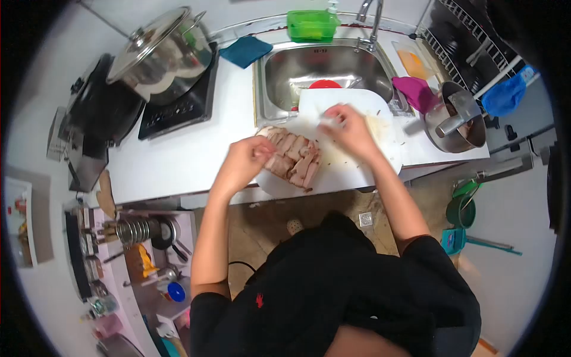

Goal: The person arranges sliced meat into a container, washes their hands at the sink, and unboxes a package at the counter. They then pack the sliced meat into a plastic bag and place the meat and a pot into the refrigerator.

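Sliced cooked meat (292, 156) lies in rows on the left part of a white cutting board (380, 143). My left hand (245, 159) is at the meat's left edge, its fingers curled together at the slices; whether a piece is pinched in them is hidden. Above the board, right of the meat, my right hand (350, 130) is raised and slightly blurred. Its thumb and fingers are bent together around something small and pale that I cannot make out. Dark bits and a yellowish wet patch mark the board's right side.
Behind the board is a steel sink (285, 65) with a red item (325, 84) inside. A steel pot (172, 65) stands on a black cooktop (178, 113) at left. Right of the board are a magenta cloth (414, 92) and a metal pot (455, 122) holding a utensil.
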`<act>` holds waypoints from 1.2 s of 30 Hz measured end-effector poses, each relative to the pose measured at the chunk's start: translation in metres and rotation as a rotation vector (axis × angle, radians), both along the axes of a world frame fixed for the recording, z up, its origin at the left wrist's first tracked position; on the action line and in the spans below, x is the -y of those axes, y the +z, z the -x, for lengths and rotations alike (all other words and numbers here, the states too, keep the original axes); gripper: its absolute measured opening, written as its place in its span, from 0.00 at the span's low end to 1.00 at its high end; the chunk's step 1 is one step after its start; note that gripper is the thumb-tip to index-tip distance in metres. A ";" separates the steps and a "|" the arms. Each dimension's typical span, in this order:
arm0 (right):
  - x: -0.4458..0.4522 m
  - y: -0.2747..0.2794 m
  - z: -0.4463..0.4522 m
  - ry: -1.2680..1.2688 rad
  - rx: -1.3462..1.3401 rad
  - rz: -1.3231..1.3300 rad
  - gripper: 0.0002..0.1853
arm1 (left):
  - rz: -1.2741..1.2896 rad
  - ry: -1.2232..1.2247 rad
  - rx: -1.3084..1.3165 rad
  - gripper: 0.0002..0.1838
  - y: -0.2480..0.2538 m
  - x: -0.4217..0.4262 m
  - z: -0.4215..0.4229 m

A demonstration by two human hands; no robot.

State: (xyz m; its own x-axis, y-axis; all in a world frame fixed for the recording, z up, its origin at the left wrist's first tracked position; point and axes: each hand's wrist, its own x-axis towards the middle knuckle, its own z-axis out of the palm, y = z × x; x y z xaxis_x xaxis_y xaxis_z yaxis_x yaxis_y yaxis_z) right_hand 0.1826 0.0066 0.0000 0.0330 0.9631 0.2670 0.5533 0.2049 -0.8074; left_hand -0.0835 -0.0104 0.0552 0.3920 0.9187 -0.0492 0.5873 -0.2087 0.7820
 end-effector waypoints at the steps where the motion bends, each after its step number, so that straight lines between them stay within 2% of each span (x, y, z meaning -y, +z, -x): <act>1: -0.019 -0.008 -0.025 -0.067 -0.108 0.013 0.14 | 0.008 0.010 0.075 0.05 0.001 -0.007 0.007; 3: -0.056 -0.014 -0.076 -0.179 -0.672 0.133 0.11 | 0.077 0.100 0.143 0.08 0.016 -0.024 0.014; 4: -0.084 -0.026 -0.104 -0.281 -0.778 0.163 0.11 | 0.142 0.113 0.249 0.09 0.033 -0.028 0.012; 6: -0.131 -0.042 -0.144 -0.338 -0.953 0.174 0.11 | 0.187 0.165 0.356 0.08 0.052 -0.046 0.014; 8: -0.189 -0.069 -0.181 -0.331 -0.955 0.206 0.11 | 0.180 0.238 0.422 0.08 0.067 -0.060 0.011; 9: -0.208 -0.071 -0.186 -0.296 -0.938 0.215 0.12 | 0.174 0.279 0.443 0.08 0.073 -0.066 0.006; 12: -0.269 -0.080 -0.192 -0.336 -1.172 0.236 0.18 | 0.209 0.351 0.458 0.07 0.078 -0.087 -0.018; 16: -0.299 -0.082 -0.185 -0.259 -1.209 0.194 0.28 | 0.389 0.328 0.442 0.08 0.064 -0.120 -0.067; 19: -0.303 -0.087 -0.177 -0.203 -1.234 0.196 0.29 | 0.498 0.275 0.397 0.09 0.043 -0.147 -0.111; 20: -0.302 -0.087 -0.176 -0.188 -1.252 0.148 0.25 | 0.523 0.238 0.415 0.10 0.036 -0.157 -0.126; 23: -0.314 -0.099 -0.183 -0.255 -1.091 0.230 0.24 | 0.592 0.175 0.508 0.12 0.019 -0.188 -0.172; 28: -0.315 -0.099 -0.176 -0.371 -0.910 0.090 0.28 | 0.662 0.195 0.690 0.14 -0.008 -0.220 -0.242; 31: -0.311 -0.091 -0.198 -0.105 -1.056 0.293 0.24 | 0.714 0.225 0.839 0.14 -0.030 -0.236 -0.266; 32: -0.302 -0.103 -0.187 0.018 -1.204 0.125 0.20 | 0.733 0.255 0.899 0.14 -0.036 -0.241 -0.274; 34: -0.282 -0.090 -0.162 0.228 -1.233 -0.071 0.19 | 0.771 0.292 1.050 0.12 -0.044 -0.252 -0.287; 35: -0.282 -0.083 -0.143 0.188 -1.199 -0.085 0.19 | 0.731 0.334 1.106 0.11 -0.053 -0.263 -0.293; 36: -0.275 -0.065 -0.127 0.432 -1.732 0.171 0.18 | 0.692 0.376 1.161 0.10 -0.067 -0.278 -0.299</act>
State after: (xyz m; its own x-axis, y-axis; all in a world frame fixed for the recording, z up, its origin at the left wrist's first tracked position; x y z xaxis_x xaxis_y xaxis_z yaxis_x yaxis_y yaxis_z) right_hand 0.3101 0.2812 -0.0648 -0.0974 0.9890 0.1117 -0.9252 -0.0487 -0.3764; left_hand 0.2154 0.2674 -0.0114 0.2599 0.8997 -0.3508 -0.5230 0.4366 0.7320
